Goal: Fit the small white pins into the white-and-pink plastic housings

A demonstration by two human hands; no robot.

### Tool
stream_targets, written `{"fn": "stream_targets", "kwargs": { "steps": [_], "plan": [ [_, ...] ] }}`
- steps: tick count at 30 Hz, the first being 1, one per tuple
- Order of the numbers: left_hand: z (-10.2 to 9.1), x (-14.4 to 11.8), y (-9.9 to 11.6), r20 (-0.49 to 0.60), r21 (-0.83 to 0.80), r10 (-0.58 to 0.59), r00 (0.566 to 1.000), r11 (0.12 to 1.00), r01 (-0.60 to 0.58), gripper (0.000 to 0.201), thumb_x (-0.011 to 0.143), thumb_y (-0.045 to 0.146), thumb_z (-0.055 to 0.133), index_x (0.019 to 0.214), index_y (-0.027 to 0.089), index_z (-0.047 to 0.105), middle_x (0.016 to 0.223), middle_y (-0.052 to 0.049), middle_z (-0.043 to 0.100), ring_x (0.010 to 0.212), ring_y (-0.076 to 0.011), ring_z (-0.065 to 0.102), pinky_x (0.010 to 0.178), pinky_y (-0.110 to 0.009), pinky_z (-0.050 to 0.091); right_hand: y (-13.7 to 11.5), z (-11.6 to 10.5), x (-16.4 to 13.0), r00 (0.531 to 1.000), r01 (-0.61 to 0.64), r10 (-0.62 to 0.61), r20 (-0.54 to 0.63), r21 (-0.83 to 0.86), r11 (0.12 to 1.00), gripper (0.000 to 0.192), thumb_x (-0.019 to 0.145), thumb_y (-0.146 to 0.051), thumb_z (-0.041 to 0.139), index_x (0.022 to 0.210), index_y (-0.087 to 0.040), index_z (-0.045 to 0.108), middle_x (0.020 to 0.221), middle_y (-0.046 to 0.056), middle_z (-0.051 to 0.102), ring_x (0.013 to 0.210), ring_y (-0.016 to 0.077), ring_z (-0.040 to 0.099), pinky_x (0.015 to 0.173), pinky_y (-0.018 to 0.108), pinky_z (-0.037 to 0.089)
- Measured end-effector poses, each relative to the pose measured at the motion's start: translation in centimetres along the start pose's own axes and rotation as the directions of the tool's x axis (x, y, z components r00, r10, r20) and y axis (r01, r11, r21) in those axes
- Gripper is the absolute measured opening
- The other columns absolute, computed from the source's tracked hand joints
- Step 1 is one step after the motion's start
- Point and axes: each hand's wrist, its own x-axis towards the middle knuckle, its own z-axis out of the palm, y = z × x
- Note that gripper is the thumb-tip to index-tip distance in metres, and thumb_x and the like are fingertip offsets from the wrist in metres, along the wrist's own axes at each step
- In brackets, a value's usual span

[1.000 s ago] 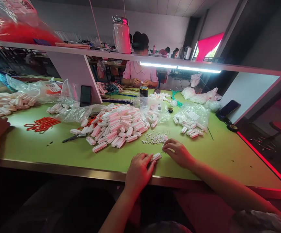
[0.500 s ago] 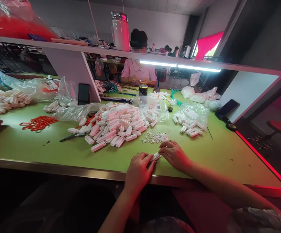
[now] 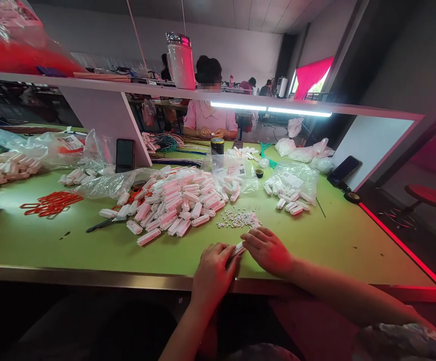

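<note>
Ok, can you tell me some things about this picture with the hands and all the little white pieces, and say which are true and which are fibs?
1. Both hands touch one white piece near the table's front edge. True.
2. The left hand holds the scissors. False: they lie alone on the green table.
3. A heap of white pieces lies beyond the hands. True.
4. The right hand rests on the phone. False: the phone leans against the shelf support.
</note>
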Motion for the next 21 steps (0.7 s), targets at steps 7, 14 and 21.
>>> {"fn": "stream_targets", "kwargs": {
  "steps": [7,14,21],
  "plan": [
    [0.15,-0.1,-0.26,-0.039,0.002,0.02,0.999,1.0,-0.02,0.02,0.097,0.032,0.054,0.103,0.022,0.071,0.091,-0.007,0.067,0.085,-0.0224,0.062,0.079,-0.038,0.051,-0.36,0.23,0.17,0.999,-0.044,0.044,-0.005,0.043,0.998,0.02,0.099,-0.012,0.05,0.101,-0.018,0.069,0.113,0.007,0.072,0.099,0.0207,0.062,0.089,0.036,0.048],
    [0.23,-0.15,-0.49,-0.013,-0.011,0.022,1.0,1.0,-0.023,0.022,0.098,0.033,0.052,0.106,0.022,0.069,0.094,-0.008,0.067,0.088,-0.0231,0.062,0.081,-0.039,0.051,-0.12,0.57,0.02,0.985,-0.156,0.166,-0.04,0.187,0.97,0.02,0.099,-0.017,0.052,0.094,-0.021,0.072,0.105,0.005,0.075,0.092,0.0186,0.066,0.083,0.035,0.05],
    [0.02,-0.12,-0.36,0.002,0.001,0.012,1.0,1.0,-0.012,0.022,0.098,0.033,0.053,0.105,0.021,0.069,0.095,-0.008,0.067,0.088,-0.0235,0.062,0.081,-0.039,0.051,-0.27,-0.03,-0.31,0.991,-0.13,0.132,0.006,0.209,0.969,0.024,0.096,-0.014,0.052,0.107,-0.02,0.073,0.114,0.007,0.075,0.099,0.023,0.066,0.087,0.039,0.051]
  ]
}}
